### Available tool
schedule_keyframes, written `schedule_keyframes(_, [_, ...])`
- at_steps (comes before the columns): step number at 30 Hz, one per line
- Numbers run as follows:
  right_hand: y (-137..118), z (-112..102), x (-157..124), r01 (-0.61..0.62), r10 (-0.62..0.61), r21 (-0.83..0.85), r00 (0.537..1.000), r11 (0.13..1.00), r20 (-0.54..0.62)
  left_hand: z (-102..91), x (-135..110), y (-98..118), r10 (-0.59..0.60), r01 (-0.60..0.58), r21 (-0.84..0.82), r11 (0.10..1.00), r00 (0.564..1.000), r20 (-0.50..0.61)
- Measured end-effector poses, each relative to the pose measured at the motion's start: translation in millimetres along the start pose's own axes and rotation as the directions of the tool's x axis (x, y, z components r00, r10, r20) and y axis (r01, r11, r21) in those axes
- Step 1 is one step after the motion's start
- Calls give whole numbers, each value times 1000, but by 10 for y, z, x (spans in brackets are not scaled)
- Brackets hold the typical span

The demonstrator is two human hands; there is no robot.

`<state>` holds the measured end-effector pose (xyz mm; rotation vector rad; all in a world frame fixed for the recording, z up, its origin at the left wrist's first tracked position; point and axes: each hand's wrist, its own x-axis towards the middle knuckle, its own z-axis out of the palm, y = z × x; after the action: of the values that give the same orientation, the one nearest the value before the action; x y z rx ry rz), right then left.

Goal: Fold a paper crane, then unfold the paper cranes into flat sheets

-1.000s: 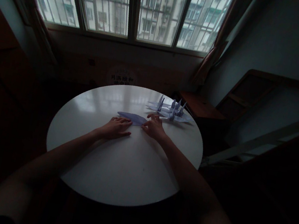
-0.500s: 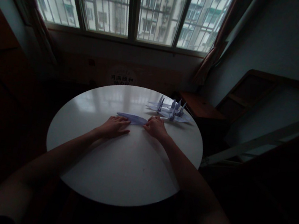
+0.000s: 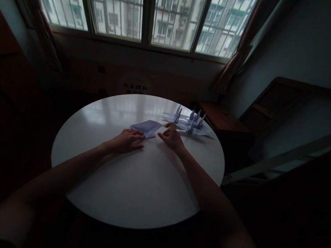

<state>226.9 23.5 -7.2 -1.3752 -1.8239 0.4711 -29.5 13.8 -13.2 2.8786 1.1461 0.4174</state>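
A piece of folded pale-violet paper (image 3: 148, 126) lies on the white round table (image 3: 129, 186), its upper flap spread away from me. My left hand (image 3: 129, 140) rests flat on the near left edge of the paper, fingers stretched out and thumb apart. At the right corner of the flap, my right hand (image 3: 172, 137) has its fingers curled against the paper; the exact grip is small and dim. Several folded paper cranes (image 3: 191, 124) stand just beyond my right hand.
Behind the table is a barred window (image 3: 175, 10) with curtains (image 3: 231, 69) at its sides. A low reddish-brown wooden piece of furniture (image 3: 222, 118) stands at the back right. Farther right, a wooden frame (image 3: 279, 95) leans by the wall. The room is dark.
The paper has gone from a narrow strip to a wider shape, its flap opened away from me. My right hand has moved slightly farther away with the corner; my left hand stays put.
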Motion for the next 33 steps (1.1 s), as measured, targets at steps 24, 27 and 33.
schedule_keyframes(24, [-65,-150,33,-16,39,-278,996,960,80,25,0,-20,17,-17,-23,1000,1000,2])
schedule_keyframes(27, [-67,-140,20,-8,30,-307,997,952,68,23,-2,-27,9,-9,-4,1000,1000,-5])
schedule_keyframes(33, [-44,-115,4,30,0,-307,995,951,96,22,-7,-19,6,-6,16,1000,1000,-3])
